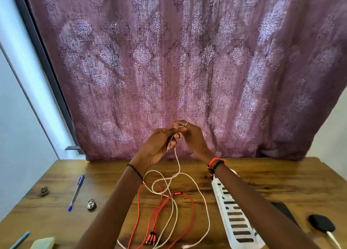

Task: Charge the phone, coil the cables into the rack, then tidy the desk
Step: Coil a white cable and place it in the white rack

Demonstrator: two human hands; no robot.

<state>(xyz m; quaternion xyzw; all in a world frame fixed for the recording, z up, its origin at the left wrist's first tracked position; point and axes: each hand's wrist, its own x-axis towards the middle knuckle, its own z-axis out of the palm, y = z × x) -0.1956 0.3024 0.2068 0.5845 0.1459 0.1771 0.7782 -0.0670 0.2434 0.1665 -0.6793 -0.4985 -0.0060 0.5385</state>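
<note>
Evidently coiling is just starting: left hand (155,145) and right hand (191,136) are pinching the thin white cable (177,166) beyond the slatted white plastic rack (234,217).

Your right forearm (257,207) covers part of the white rack (237,230) and most of a dark flat thing (284,212) by the table's right edge. The upper end of the white cable (178,164) is buried between your left hand (155,147) and right hand (193,138). Toward the near edge, the picture cuts off the red cable (177,193) and a pale block (43,243).
</note>
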